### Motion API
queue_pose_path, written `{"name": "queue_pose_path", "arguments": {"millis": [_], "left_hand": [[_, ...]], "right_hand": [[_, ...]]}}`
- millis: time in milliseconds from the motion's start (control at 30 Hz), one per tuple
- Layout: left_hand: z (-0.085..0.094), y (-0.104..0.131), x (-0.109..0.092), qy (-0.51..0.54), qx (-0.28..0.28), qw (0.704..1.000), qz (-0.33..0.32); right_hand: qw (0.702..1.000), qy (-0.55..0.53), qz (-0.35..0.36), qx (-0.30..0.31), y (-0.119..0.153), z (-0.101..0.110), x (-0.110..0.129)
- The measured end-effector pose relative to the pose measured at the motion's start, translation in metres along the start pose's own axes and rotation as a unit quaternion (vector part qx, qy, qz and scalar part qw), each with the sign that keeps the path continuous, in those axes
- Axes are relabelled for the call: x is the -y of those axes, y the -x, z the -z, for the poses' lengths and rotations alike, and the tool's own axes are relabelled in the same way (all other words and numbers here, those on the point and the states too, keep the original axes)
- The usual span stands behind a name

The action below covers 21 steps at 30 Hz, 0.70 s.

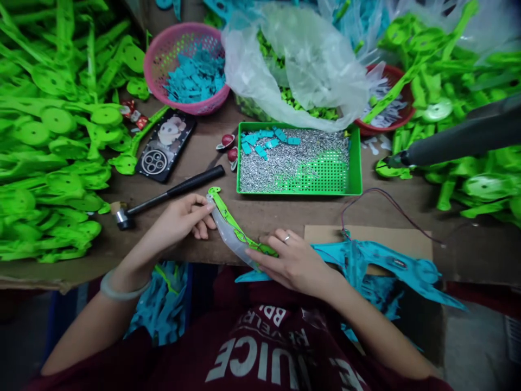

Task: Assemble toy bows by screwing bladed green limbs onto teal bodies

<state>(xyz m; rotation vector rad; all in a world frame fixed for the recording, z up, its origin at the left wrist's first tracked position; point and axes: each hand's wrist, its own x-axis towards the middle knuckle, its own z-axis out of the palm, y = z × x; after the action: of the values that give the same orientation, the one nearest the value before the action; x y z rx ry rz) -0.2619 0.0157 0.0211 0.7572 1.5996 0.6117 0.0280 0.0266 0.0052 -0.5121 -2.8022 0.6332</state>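
Right now I watch from afar through the head camera, and both hands are on one curved piece [231, 239], a translucent blade with a bright green strip along its edge, held aslant above the near edge of the bench [280, 209]. The left hand [191, 218] pinches its far tip between thumb and curled fingers, while the right hand [295, 263], a ring on one finger, closes over its near end and hides that part from me. Just to the right of the right hand I see a long blue part [393, 259], partly over a sheet of cardboard [413, 239], with a thin wire [391, 202] looping beyond it. To the left of the left hand lies a hammer [175, 191], its head pointing away from the fingers, and past that a phone [166, 144] rests back side up. Straight beyond the right hand stands a green tray [299, 193] of small metal pins [260, 176], a few turquoise pieces [293, 140] on top. Farther out from the left hand is a pink basket [157, 70] of blue bits [197, 73]; beyond the tray I make out a plastic bag [321, 60] and a red bowl [380, 129]. Green parts [57, 119] heap up well to the left of the left hand.
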Motion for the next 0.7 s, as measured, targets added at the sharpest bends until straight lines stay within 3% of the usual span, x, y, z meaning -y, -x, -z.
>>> {"name": "queue_pose_path", "arguments": {"millis": [267, 500, 700], "left_hand": [[0.002, 0.013, 0.001, 0.01, 0.016, 1.0, 0.007], [-0.016, 0.02, 0.001, -0.003, 0.003, 1.0, 0.002], [-0.022, 0.023, -0.004, 0.034, 0.018, 0.998, 0.039]], "right_hand": [[1.0, -0.02, 0.006, -0.008, 0.0, 0.0, -0.004], [0.999, -0.033, 0.013, -0.005, -0.002, 0.002, -0.006], [0.999, -0.031, 0.016, -0.009, -0.001, 0.002, -0.007]]}}
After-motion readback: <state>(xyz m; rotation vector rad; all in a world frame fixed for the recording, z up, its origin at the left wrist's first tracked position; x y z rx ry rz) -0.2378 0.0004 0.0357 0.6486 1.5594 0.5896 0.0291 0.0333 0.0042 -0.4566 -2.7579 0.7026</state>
